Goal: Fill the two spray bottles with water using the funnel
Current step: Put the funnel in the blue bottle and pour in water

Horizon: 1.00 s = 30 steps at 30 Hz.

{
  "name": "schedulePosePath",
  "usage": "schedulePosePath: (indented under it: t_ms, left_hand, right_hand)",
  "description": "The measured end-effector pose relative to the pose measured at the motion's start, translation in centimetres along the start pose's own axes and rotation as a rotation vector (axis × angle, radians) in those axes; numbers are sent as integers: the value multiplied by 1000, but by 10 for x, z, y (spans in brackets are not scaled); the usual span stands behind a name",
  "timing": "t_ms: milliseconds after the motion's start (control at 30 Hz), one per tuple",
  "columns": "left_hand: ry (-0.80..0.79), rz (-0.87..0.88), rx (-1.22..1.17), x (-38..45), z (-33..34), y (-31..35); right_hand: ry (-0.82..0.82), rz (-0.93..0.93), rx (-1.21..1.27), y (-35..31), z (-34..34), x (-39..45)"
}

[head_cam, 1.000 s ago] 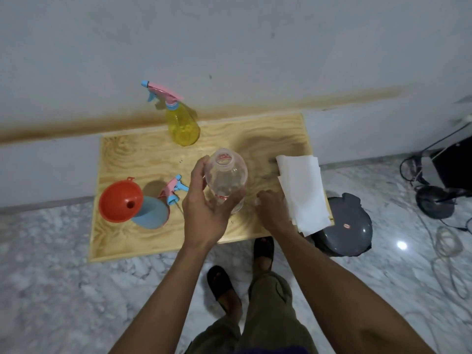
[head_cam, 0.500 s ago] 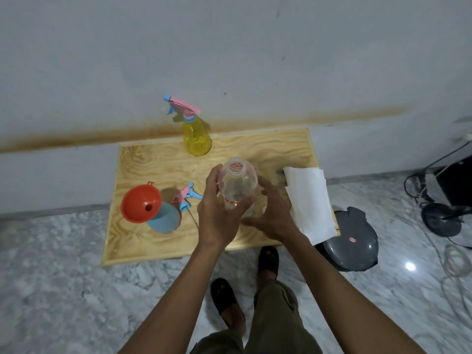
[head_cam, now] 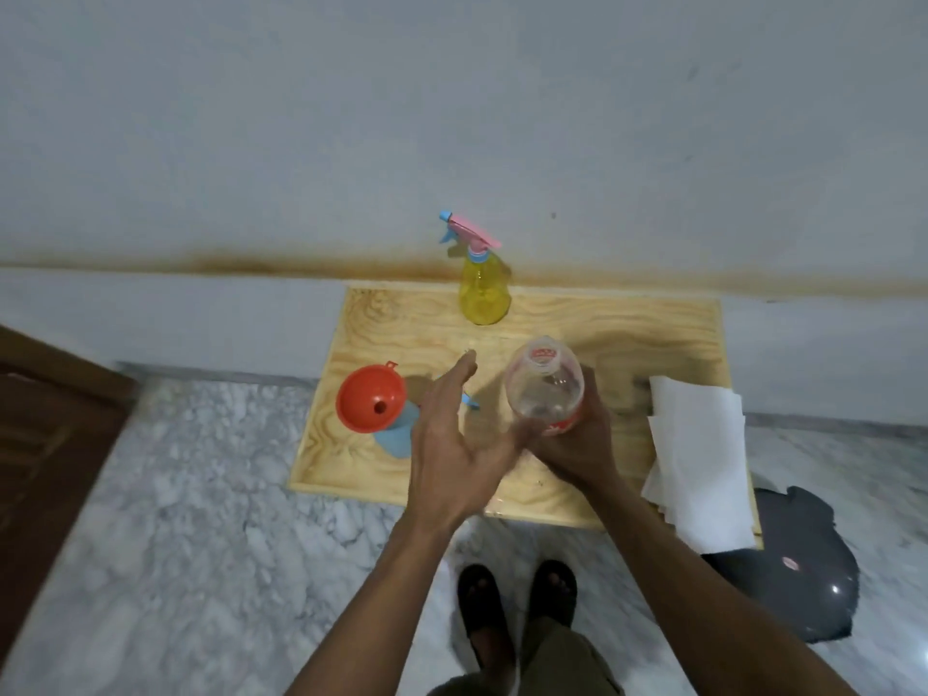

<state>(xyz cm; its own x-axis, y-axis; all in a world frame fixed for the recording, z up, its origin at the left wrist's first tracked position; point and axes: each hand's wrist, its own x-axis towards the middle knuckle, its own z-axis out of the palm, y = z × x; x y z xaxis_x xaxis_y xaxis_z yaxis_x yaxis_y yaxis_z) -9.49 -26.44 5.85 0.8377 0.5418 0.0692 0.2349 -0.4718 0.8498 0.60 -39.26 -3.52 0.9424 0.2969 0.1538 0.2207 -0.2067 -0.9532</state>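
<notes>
Clear plastic, the water bottle (head_cam: 545, 389) at the centre of the frame looks thin and light, likely easy to dent and perhaps slippery, so its lower body seems the best place to hold. The right hand (head_cam: 577, 444) wraps it there, the open neck upward. The left hand (head_cam: 452, 454) has flat, straight fingers, a wide grip holding nothing, just left of the bottle, over the wooden table (head_cam: 653, 344).

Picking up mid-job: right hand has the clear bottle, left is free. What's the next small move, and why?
Probably steady the blue spray bottle with the open left hand. The orange funnel already sits in its neck, and the right hand holds the uncapped clear bottle upright beside it, ready to pour.
</notes>
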Motion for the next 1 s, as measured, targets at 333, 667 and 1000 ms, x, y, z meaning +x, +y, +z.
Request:
schedulePosePath:
  t_ms: [333,667,1000]
  left_hand:
    - [258,-321,286,9,-72,-67]
    - [86,-324,151,18,-86,-87]
    - [-38,-219,98,26,-102,-112]
  right_hand:
    - [-94,-116,-194,-12,5,24]
    - [-391,-260,-322,-67,0,30]
    - [-581,-228,-656,-99,14,33]
